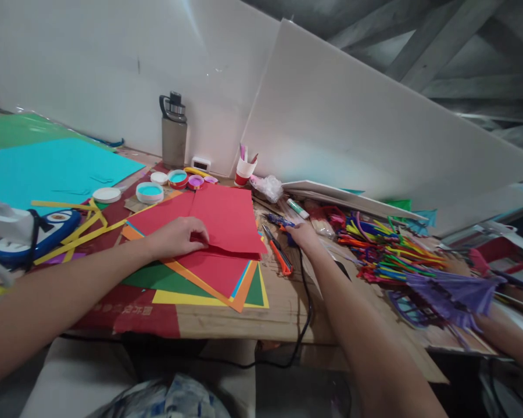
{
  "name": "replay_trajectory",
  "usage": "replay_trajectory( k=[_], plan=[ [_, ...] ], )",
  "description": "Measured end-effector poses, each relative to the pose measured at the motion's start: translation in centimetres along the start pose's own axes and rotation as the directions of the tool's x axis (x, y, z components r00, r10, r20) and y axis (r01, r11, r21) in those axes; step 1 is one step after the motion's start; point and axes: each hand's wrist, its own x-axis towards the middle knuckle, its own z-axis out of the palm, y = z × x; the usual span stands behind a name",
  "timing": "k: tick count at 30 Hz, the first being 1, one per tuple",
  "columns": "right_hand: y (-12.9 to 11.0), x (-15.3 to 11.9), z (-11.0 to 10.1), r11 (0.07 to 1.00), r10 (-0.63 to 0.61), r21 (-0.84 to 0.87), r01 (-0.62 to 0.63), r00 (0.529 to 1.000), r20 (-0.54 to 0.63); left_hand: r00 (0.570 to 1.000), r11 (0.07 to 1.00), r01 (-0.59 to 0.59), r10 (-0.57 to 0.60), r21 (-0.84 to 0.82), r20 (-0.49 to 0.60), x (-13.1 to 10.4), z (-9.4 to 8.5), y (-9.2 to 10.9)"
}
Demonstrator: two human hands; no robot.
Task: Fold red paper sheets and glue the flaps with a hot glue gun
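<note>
My left hand [183, 237] is closed at the near edge of a red sheet of paper [229, 217], which is folded or lifted slightly. Beneath it lie more coloured sheets, with a green one [150, 276], an orange one and a yellow one sticking out. Off to the right, my right hand [302, 232] is closed around a blue glue gun [280, 220]. A black cord [308, 296] trails from it over the table's front edge. Just left of that hand lies an orange and black utility knife [280, 252]. A glue stick [297, 208] lies behind.
Small tubs of turquoise [150, 191] and purple stand behind the paper, near a bottle [173, 136] and a pen cup [244, 169]. Colourful pipe cleaners [392, 249] are heaped at right. Another person's arm [508, 334] reaches in beside a purple paper umbrella [455, 299].
</note>
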Motion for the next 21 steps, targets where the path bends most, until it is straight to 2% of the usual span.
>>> replay_trajectory(
  k=[7,10,12,14,16,17,19,21],
  plan=[
    [0.4,-0.4,0.0,0.998,-0.052,-0.034,0.050,0.998,-0.035,0.999,1.000,-0.023,0.023,0.013,0.042,0.0,-0.5,0.6],
    [-0.6,-1.5,-0.4,0.994,-0.107,-0.034,0.104,0.986,-0.131,0.997,0.999,-0.038,0.038,0.002,0.069,-0.1,-0.8,0.9],
    [-1.8,-2.6,-0.7,0.984,-0.178,-0.034,0.175,0.961,-0.213,0.997,0.999,-0.033,0.033,-0.007,0.067,-0.1,-0.7,0.9],
    [-3.3,-3.8,-0.7,0.948,-0.310,-0.015,0.318,0.913,-0.263,1.000,1.000,0.008,-0.008,0.001,0.012,0.1,-0.3,0.7],
    [-5.1,-4.8,-0.3,0.815,-0.542,0.038,0.578,0.784,-0.303,0.996,0.998,0.052,-0.050,0.030,-0.076,0.4,0.1,0.6],
    [-6.1,-5.2,0.0,0.743,-0.624,0.058,0.667,0.721,-0.300,0.992,0.997,0.064,-0.058,0.051,-0.108,0.5,0.3,0.5],
    [-7.8,-5.7,0.9,0.625,-0.746,0.079,0.777,0.623,-0.236,0.992,0.993,0.049,-0.037,0.105,-0.117,0.9,0.8,0.4],
    [-9.3,-6.0,2.0,0.588,-0.792,0.077,0.805,0.593,-0.144,0.998,0.988,0.017,-0.007,0.154,-0.062,1.3,1.0,0.5]
  ],
)
